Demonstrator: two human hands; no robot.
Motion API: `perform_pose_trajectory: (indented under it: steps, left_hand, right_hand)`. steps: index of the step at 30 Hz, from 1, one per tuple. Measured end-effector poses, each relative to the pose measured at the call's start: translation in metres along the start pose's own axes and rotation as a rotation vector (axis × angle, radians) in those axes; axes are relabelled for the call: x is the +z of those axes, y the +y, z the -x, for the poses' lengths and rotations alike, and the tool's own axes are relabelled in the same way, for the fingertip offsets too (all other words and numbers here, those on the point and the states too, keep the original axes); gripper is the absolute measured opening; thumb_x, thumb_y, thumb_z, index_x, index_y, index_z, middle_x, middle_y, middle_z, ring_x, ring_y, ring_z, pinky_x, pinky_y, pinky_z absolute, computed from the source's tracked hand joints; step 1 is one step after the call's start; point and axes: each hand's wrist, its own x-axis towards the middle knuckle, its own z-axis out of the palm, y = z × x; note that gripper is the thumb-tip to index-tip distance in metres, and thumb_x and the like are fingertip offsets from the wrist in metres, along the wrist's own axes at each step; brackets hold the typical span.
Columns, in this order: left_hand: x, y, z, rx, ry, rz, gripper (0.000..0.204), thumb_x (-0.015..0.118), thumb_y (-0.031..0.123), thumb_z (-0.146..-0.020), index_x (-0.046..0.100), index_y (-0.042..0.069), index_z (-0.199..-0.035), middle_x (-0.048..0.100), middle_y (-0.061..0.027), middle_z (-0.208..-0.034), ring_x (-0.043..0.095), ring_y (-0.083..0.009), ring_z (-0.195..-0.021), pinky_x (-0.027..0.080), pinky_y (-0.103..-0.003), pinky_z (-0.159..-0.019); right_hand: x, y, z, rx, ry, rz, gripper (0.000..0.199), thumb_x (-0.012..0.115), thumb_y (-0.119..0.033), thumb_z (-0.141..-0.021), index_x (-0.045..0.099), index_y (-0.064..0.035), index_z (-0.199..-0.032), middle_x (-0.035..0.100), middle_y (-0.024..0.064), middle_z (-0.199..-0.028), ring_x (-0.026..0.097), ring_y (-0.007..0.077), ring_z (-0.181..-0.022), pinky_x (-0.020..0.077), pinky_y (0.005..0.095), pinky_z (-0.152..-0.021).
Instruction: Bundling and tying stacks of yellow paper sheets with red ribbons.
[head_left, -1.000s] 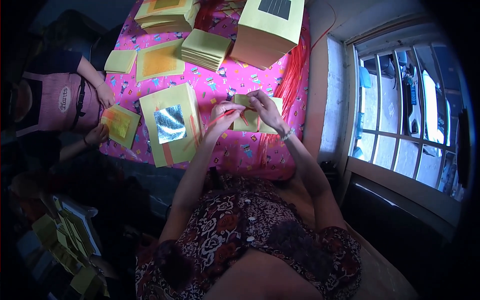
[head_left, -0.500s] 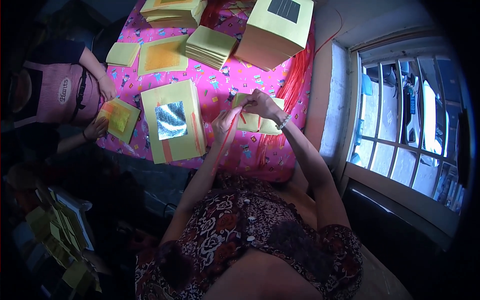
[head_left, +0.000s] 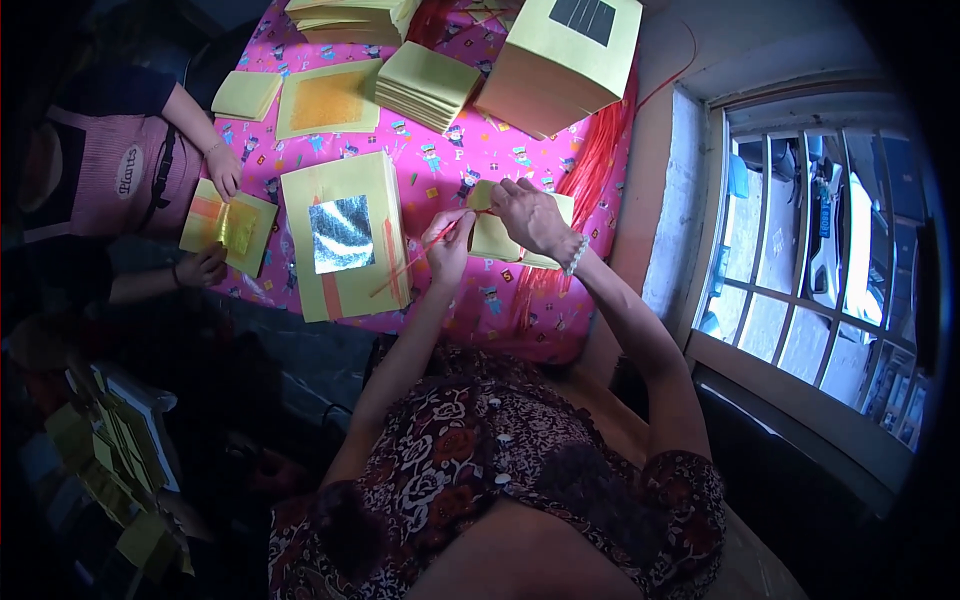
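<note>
My left hand point(head_left: 449, 246) pinches a thin red plastic string point(head_left: 400, 272), whose loose tail slants down over the edge of a thick stack of yellow paper. Close on its right, my right hand point(head_left: 538, 220) curls over a small bundle of yellow paper point(head_left: 490, 240), its fingers closed at the string. A short red stretch shows between the two hands; the right fingertips are partly hidden. Left of my hands lies the thick yellow paper stack point(head_left: 312, 190) with a silver foil square point(head_left: 342, 235) on top and red bands across it.
At left, another person's hands point(head_left: 203, 266) hold yellow paper with a gold square point(head_left: 238, 228). Along the back stand a folded yellow stack point(head_left: 428, 85) and a tall yellow block point(head_left: 540, 85). Red strings point(head_left: 598, 165) hang along the pink tablecloth's point(head_left: 420, 180) right side, near a barred window point(head_left: 800, 250).
My right hand has come down over the small bundle, and my left hand has turned, swinging the string's tail out to the left. The other person's hands have shifted on their paper.
</note>
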Motion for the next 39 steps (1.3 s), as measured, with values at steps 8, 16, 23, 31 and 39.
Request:
perform_pose_trajectory:
  steps: [8, 16, 23, 31, 39]
  left_hand:
    - [-0.003, -0.012, 0.002, -0.131, 0.049, 0.183, 0.013, 0.069, 0.01, -0.086, 0.066, 0.002, -0.095, 0.064, 0.0002, -0.085, 0.054, -0.0034, -0.072, 0.044, -0.018, -0.068]
    - [-0.012, -0.029, 0.0, -0.298, 0.083, 0.106, 0.016, 0.067, 0.012, -0.088, 0.065, 0.001, -0.098, 0.065, -0.0021, -0.09, 0.058, -0.0087, -0.083, 0.047, -0.024, -0.078]
    - [-0.002, -0.022, -0.004, -0.303, 0.069, 0.202, 0.014, 0.061, 0.015, -0.092, 0.061, 0.002, -0.097, 0.067, -0.006, -0.093, 0.06, -0.0095, -0.084, 0.048, -0.025, -0.079]
    - [0.012, 0.013, -0.014, -0.143, -0.008, 0.355, 0.01, 0.052, 0.01, -0.096, 0.056, 0.001, -0.097, 0.066, -0.0084, -0.085, 0.062, -0.0121, -0.077, 0.049, -0.026, -0.075]
    - [0.002, 0.029, -0.047, -0.044, -0.492, -0.266, 0.008, 0.054, 0.006, -0.093, 0.054, -0.002, -0.091, 0.061, -0.005, -0.069, 0.059, -0.0091, -0.065, 0.047, -0.024, -0.061]
  right_hand:
    - [0.005, -0.001, 0.024, -0.015, 0.125, 0.26, 0.011, 0.052, -0.011, -0.082, 0.054, -0.0053, -0.092, 0.056, 0.0095, -0.089, 0.057, 0.0265, -0.087, 0.0502, 0.0382, -0.07]
    - [0.024, 0.011, 0.038, 0.056, 0.136, 0.163, 0.011, 0.059, -0.009, -0.078, 0.055, -0.0046, -0.087, 0.054, 0.0125, -0.086, 0.058, 0.0288, -0.083, 0.0518, 0.0382, -0.068]
    - [0.026, 0.02, 0.042, 0.004, 0.248, 0.101, 0.013, 0.06, -0.012, -0.082, 0.052, -0.0052, -0.09, 0.054, 0.0111, -0.083, 0.057, 0.028, -0.081, 0.0487, 0.0377, -0.066]
    - [0.026, 0.022, 0.046, 0.035, 0.27, 0.038, 0.012, 0.059, -0.013, -0.085, 0.051, -0.0052, -0.09, 0.054, 0.0118, -0.084, 0.058, 0.0286, -0.081, 0.049, 0.0385, -0.069]
    - [0.013, 0.019, 0.036, 0.029, 0.237, -0.057, 0.014, 0.059, -0.014, -0.084, 0.05, -0.0047, -0.091, 0.054, 0.0124, -0.085, 0.058, 0.0291, -0.079, 0.0514, 0.0396, -0.066]
